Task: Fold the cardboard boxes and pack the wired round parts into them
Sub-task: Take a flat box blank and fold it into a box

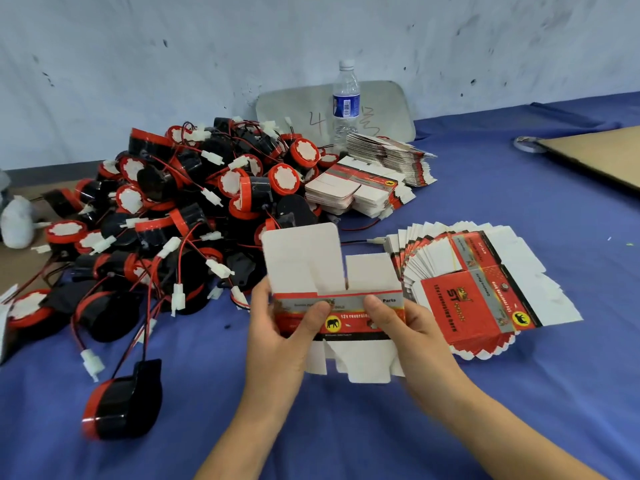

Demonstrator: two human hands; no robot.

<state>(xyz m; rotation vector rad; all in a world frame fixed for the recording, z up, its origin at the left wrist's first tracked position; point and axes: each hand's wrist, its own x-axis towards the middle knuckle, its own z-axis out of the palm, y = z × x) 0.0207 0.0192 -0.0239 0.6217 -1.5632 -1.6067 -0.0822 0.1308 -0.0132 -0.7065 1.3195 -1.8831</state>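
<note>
I hold a flat red and white cardboard box upright above the blue cloth, its white flaps sticking up and down. My left hand pinches its left side with the thumb on the printed front. My right hand pinches the right side the same way. A big pile of black and red wired round parts lies to the left. One single round part sits apart at the near left. A fanned stack of flat boxes lies just right of my hands.
More flat box stacks lie behind, beside a water bottle and a grey tray leaning on the wall. A brown cardboard sheet and a tape roll lie at the far right. Blue cloth covers the table.
</note>
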